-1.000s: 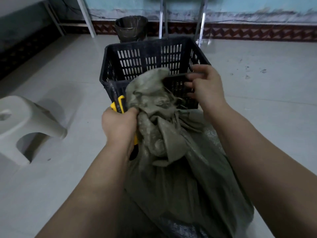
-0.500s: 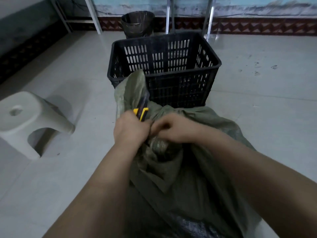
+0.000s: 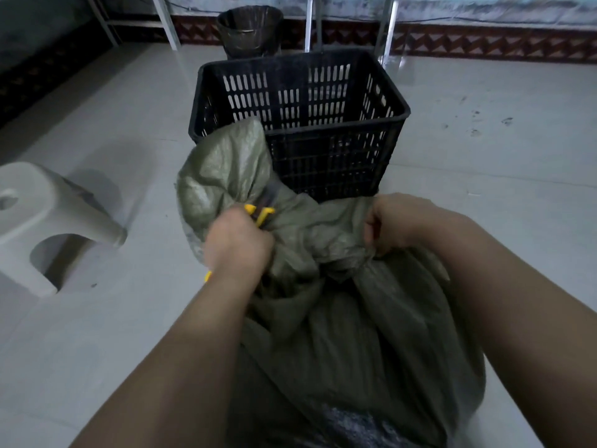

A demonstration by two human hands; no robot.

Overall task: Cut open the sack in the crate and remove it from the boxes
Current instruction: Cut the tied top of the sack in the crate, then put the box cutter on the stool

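Observation:
A grey-green woven sack (image 3: 339, 318) stands in front of me, filling the lower middle of the view. Its loose top flap (image 3: 226, 166) stands up at the left, against the black crate. My left hand (image 3: 237, 244) is closed around a yellow utility knife (image 3: 258, 213) and pressed into the sack's gathered top. My right hand (image 3: 397, 226) pinches a fold of the sack cloth on the right side of the top. What is inside the sack is hidden.
A black slotted plastic crate (image 3: 300, 124) stands on the tiled floor just beyond the sack. A white plastic stool (image 3: 48, 221) sits at the left. A dark bin (image 3: 250, 33) and metal table legs (image 3: 310, 24) stand by the far wall.
My right hand left the crate rim, came to the sack's top beside my left hand, then moved right, pulling the cloth apart. The flap at the left has risen.

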